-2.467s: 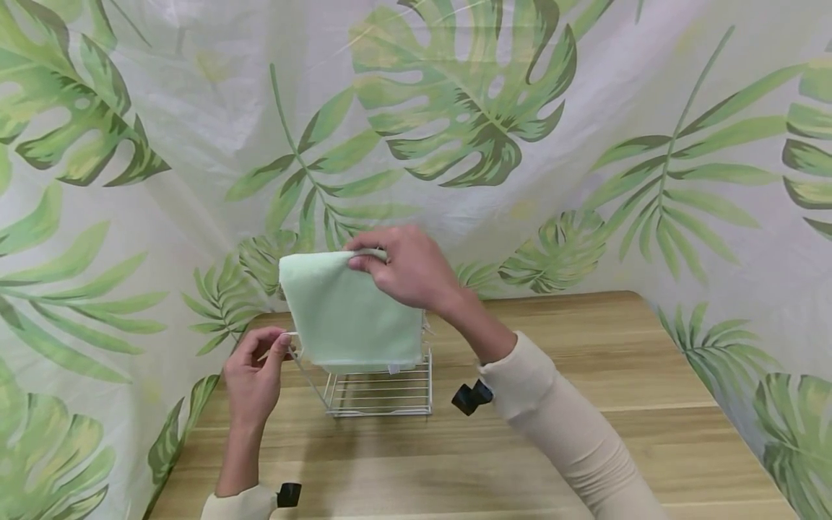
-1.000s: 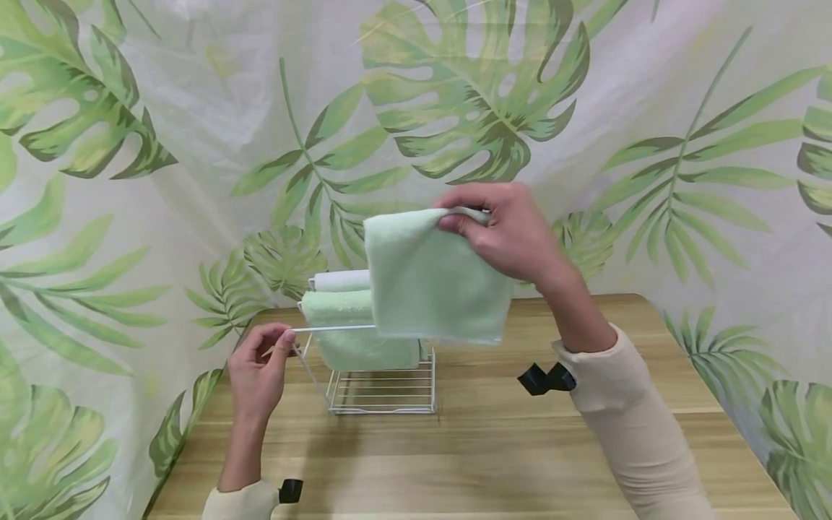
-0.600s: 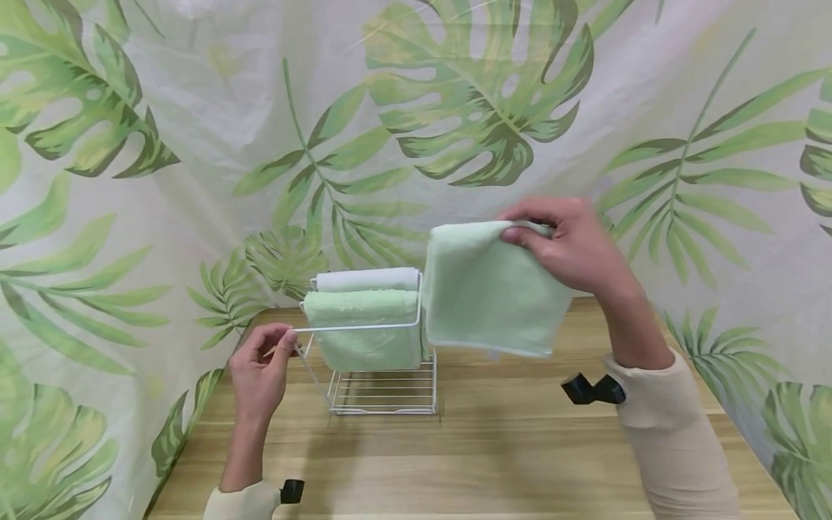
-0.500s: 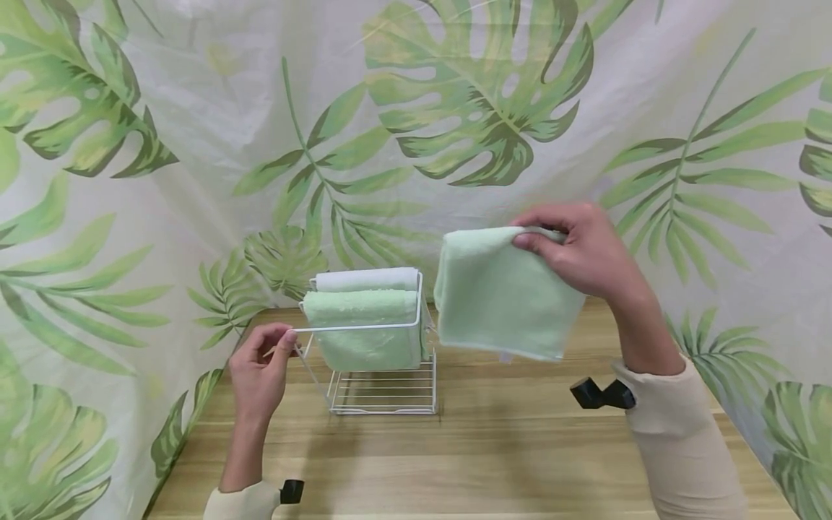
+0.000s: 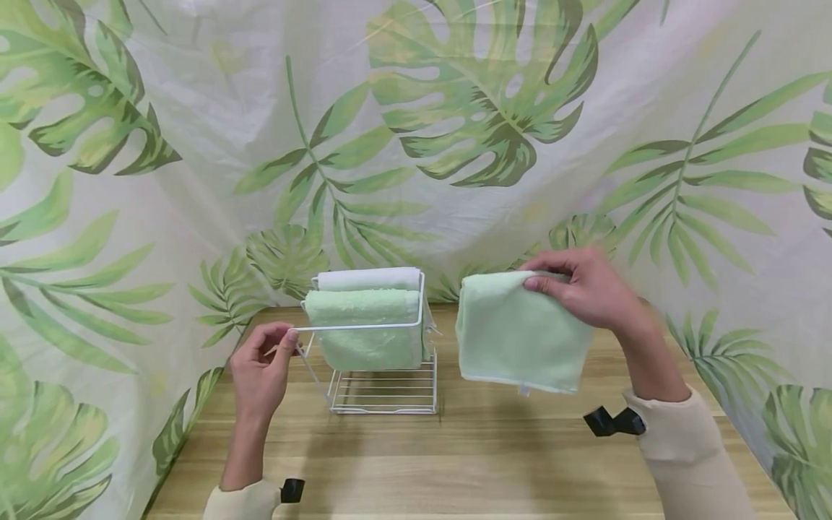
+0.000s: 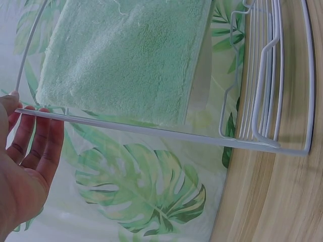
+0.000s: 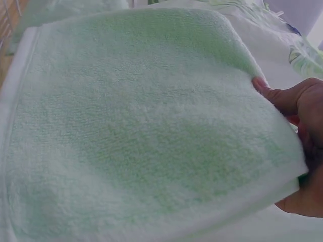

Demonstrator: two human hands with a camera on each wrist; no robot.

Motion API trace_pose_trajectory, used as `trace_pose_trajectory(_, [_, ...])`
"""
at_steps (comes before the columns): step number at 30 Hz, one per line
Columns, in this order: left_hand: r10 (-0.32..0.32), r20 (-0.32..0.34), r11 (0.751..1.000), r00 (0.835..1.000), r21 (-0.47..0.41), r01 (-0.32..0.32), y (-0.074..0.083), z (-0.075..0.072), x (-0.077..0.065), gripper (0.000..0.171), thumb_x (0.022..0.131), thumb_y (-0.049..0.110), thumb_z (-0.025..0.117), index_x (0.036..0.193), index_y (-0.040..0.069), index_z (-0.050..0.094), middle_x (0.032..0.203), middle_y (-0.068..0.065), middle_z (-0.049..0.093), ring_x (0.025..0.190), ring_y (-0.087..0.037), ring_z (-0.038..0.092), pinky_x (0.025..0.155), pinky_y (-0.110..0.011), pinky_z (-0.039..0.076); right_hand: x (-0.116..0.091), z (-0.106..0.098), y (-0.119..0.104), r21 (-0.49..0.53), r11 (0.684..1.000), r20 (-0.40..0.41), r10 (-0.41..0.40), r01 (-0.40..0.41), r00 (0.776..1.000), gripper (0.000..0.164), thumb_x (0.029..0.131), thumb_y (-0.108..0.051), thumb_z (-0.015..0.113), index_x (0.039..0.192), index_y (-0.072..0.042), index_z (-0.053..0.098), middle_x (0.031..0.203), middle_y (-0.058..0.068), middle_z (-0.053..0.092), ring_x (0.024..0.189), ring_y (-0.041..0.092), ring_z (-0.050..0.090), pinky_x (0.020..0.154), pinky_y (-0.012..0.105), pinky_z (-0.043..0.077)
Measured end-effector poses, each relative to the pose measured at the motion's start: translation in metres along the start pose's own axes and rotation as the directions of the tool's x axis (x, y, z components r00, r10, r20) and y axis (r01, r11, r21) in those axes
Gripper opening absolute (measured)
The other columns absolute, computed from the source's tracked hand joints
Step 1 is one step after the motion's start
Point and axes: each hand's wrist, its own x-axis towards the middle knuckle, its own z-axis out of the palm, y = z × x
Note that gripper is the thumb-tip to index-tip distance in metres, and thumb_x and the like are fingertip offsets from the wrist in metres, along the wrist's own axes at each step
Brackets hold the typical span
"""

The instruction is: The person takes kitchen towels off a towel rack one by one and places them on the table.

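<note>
A folded pale green towel hangs from my right hand, pinched at its top edge between thumb and fingers, to the right of a white wire rack. In the right wrist view the towel fills most of the picture. My left hand pinches the front left corner of the rack's upper bar; the left wrist view shows the thumb and fingers of this hand at the bar's end. Another green towel hangs on the rack, with a white towel behind it.
The rack stands on a wooden table, near its back left part. Behind the table hangs a leaf-patterned curtain. Dark straps with black pieces sit at the cuffs.
My right hand has lifted the green towel off the front of the rack, carried it right, and lowered it toward the table. The left hand has kept its hold on the rack.
</note>
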Motion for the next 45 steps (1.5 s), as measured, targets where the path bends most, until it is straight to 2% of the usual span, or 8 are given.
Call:
trace_pose_trajectory(7, [-0.014, -0.004, 1.000, 1.000, -0.008, 0.014, -0.001, 0.000, -0.001, 0.010, 0.098, -0.010, 0.071, 0.106, -0.015, 0.069, 0.086, 0.010, 0.071, 0.074, -0.006, 0.073, 0.065, -0.013, 0.061, -0.009, 0.021, 0.018, 0.015, 0.998, 0.094, 0.061, -0.062, 0.994, 0.008, 0.098, -0.013, 0.079, 0.105, -0.012, 0.084, 0.097, 0.009, 0.081, 0.067, 0.010, 0.065, 0.058, 0.026, 0.055])
trace_pose_trajectory(10, [-0.010, -0.006, 1.000, 1.000, -0.009, 0.010, -0.001, 0.001, -0.001, 0.010, 0.098, -0.010, 0.071, 0.106, -0.016, 0.069, 0.086, 0.010, 0.071, 0.074, -0.006, 0.073, 0.065, -0.013, 0.061, -0.013, 0.032, 0.026, 0.055, 0.995, 0.143, 0.076, -0.084, 0.987, 0.009, 0.099, -0.013, 0.078, 0.105, -0.011, 0.083, 0.099, 0.008, 0.081, 0.070, 0.011, 0.066, 0.061, 0.026, 0.055])
trace_pose_trajectory(17, [-0.005, -0.002, 1.000, 1.000, -0.021, 0.005, -0.003, 0.001, -0.001, 0.011, 0.097, -0.012, 0.070, 0.106, -0.017, 0.068, 0.087, 0.009, 0.071, 0.075, -0.004, 0.073, 0.066, -0.014, 0.062, -0.025, 0.057, 0.041, 0.120, 0.988, 0.227, 0.072, -0.101, 0.971, 0.008, 0.100, -0.012, 0.076, 0.106, -0.013, 0.082, 0.098, 0.004, 0.079, 0.077, 0.011, 0.065, 0.069, 0.024, 0.054])
trace_pose_trajectory(22, [-0.012, -0.003, 1.000, 1.000, -0.026, 0.012, -0.002, 0.002, -0.002, 0.010, 0.098, -0.011, 0.070, 0.106, -0.017, 0.068, 0.086, 0.009, 0.071, 0.075, -0.003, 0.072, 0.066, -0.014, 0.062, -0.035, 0.070, 0.047, 0.174, 0.974, 0.280, 0.091, -0.143, 0.956, 0.010, 0.101, -0.014, 0.075, 0.108, -0.011, 0.081, 0.099, 0.004, 0.078, 0.078, 0.009, 0.064, 0.071, 0.024, 0.054])
trace_pose_trajectory(29, [0.001, -0.007, 1.000, 1.000, -0.024, -0.001, -0.002, 0.001, -0.001, 0.010, 0.097, -0.011, 0.070, 0.106, -0.017, 0.069, 0.086, 0.009, 0.071, 0.074, -0.006, 0.073, 0.066, -0.015, 0.062, -0.049, 0.086, 0.056, 0.244, 0.958, 0.331, 0.067, -0.153, 0.941, 0.011, 0.102, -0.014, 0.074, 0.108, -0.009, 0.081, 0.100, 0.006, 0.079, 0.083, 0.009, 0.065, 0.074, 0.023, 0.055])
trace_pose_trajectory(40, [0.008, -0.010, 1.000, 1.000, -0.021, -0.009, -0.001, 0.000, -0.001, 0.009, 0.097, -0.011, 0.071, 0.105, -0.016, 0.069, 0.085, 0.009, 0.070, 0.073, -0.007, 0.072, 0.065, -0.014, 0.061, -0.062, 0.101, 0.065, 0.341, 0.926, 0.421, 0.006, -0.164, 0.907, 0.011, 0.102, -0.015, 0.073, 0.108, -0.010, 0.080, 0.101, 0.004, 0.079, 0.085, 0.007, 0.065, 0.074, 0.022, 0.054])
trace_pose_trajectory(45, [0.005, -0.010, 1.000, 1.000, -0.025, -0.005, -0.001, 0.001, -0.001, 0.009, 0.097, -0.011, 0.070, 0.105, -0.016, 0.069, 0.085, 0.009, 0.070, 0.073, -0.007, 0.073, 0.065, -0.014, 0.062, -0.065, 0.114, 0.078, 0.328, 0.921, 0.455, 0.039, -0.208, 0.890, 0.014, 0.102, -0.016, 0.072, 0.111, -0.008, 0.080, 0.101, 0.004, 0.078, 0.084, 0.007, 0.063, 0.073, 0.022, 0.052])
